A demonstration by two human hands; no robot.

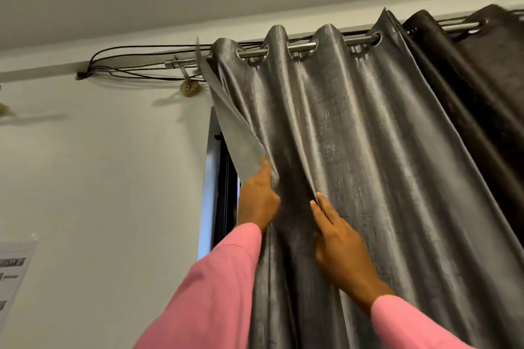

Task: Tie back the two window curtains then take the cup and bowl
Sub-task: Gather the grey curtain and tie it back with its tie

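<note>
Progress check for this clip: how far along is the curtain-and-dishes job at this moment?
Done: nothing visibly; no tie-back shows. In hand: the left hand grips the turned-back edge of the shiny grey eyelet curtain and the right hand pinches a fold, both below the metal rod. Remaining: tying it, the dark brown curtain that hangs loose beside it, then the cup and bowl, neither in view.

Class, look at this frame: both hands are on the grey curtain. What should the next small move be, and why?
Probably draw the right hand leftward, bringing the fold it pinches to the edge the left hand grips. The grey curtain hangs spread along the rod, untied, with only a strip of window showing.
</note>
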